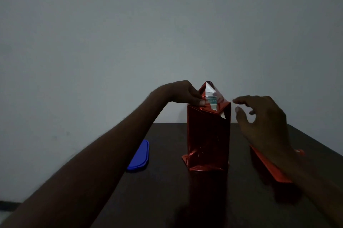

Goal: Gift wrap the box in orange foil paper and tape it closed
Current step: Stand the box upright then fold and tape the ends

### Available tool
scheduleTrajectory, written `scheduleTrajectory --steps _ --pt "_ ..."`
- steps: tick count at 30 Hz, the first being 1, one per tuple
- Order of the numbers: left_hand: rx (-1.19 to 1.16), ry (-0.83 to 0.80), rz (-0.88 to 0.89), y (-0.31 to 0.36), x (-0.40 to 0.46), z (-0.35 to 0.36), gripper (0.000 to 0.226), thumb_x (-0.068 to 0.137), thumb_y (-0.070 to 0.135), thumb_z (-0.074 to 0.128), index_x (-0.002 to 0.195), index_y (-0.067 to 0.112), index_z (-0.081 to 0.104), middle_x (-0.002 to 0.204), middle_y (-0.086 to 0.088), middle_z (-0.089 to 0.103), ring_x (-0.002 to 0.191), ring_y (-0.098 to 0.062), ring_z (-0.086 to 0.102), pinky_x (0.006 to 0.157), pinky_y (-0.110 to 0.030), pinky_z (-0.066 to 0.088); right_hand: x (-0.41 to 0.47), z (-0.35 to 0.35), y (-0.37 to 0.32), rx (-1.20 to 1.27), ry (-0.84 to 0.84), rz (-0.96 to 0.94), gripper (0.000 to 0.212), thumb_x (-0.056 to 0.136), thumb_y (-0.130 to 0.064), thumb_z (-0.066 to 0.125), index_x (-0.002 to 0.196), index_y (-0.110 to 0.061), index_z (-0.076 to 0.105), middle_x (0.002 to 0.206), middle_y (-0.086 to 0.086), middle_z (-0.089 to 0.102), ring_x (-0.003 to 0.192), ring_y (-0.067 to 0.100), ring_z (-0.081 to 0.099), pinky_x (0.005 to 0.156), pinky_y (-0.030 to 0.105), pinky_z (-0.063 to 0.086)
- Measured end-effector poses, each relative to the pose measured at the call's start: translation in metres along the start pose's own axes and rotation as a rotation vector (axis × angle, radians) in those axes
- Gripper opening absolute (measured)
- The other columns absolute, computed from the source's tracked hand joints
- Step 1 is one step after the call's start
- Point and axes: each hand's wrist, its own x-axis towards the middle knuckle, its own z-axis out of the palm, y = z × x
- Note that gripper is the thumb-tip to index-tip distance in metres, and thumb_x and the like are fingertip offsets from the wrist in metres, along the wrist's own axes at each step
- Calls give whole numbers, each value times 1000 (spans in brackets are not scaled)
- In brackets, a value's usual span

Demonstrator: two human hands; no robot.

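Observation:
A tall box stands upright in the middle of the dark table, wrapped in shiny orange-red foil. Its top end is unsealed: a pointed foil flap sticks up with its silver inside showing, and a bit of the box's printed top is visible beneath it. My left hand holds the foil at the top left corner, thumb and fingers pressed on the edge. My right hand hovers just right of the top right corner, fingers spread and loosely bent, holding nothing that I can see.
A blue flat lid-like object lies on the table left of the box. A folded piece of orange-red foil lies to the right, partly under my right forearm. A small reddish object sits behind it. The room is dim.

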Motion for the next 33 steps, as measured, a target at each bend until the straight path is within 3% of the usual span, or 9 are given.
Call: scheduleTrajectory --steps 5,10,13,17,21,24,27,29,33 --pt "-23 20 27 -3 3 4 38 88 42 67 122 24 69 124 -5 64 106 -25 61 83 -35 53 1 -14 36 -261 -211 323 13 89 -25 64 84 -19 75 81 4 71 77 26 65 63 27 37" --pt "-56 24 58 0 8 7 36 89 39 67 122 23 69 120 5 63 78 -1 58 62 -11 46 -2 -29 58 -551 -504 576 17 84 -28 68 85 -10 69 77 6 63 72 26 63 59 26 43" --pt "-88 27 62 -1 14 10 36 89 38 68 121 23 70 120 5 64 82 -3 59 63 -12 47 -4 -40 60 -615 -596 687 28 79 -24 73 101 -7 64 97 10 64 95 29 65 69 28 45" --pt "-111 24 72 3 22 14 36 88 38 68 120 22 70 119 4 65 89 -6 61 67 -15 50 -10 -50 67 -566 -648 812 42 83 -24 72 119 -7 60 124 14 61 112 30 61 81 31 48" --pt "-104 26 71 9 27 16 36 89 39 67 121 23 69 112 7 63 80 -2 59 62 -12 47 -9 -57 69 -389 -655 944 36 88 -19 69 118 -1 59 121 18 63 107 31 62 70 22 46" --pt "-109 28 73 12 29 18 37 89 40 67 122 22 69 113 6 63 82 -3 60 65 -14 49 -6 -61 71 -249 -694 1047 47 81 -10 76 121 7 58 114 17 62 96 26 63 42 7 36" --pt "-111 27 78 14 33 19 38 88 41 67 122 23 69 116 4 64 86 -6 61 68 -16 51 -10 -59 82 -119 -705 1070 37 84 -2 71 119 1 59 135 17 54 123 27 53 52 4 37" --pt "-113 26 83 15 33 19 38 88 40 67 122 23 69 116 4 64 86 -5 61 69 -17 52 -9 -59 79 -77 -636 1072 3 91 -7 62 94 -5 62 127 21 59 111 33 59 63 16 45" --pt "-126 23 79 15 35 19 36 88 39 67 122 24 68 112 9 62 86 -3 60 64 -14 50 -11 -61 74 39 -506 1091 30 96 -17 54 113 7 61 71 7 53 59 19 50 49 26 39"
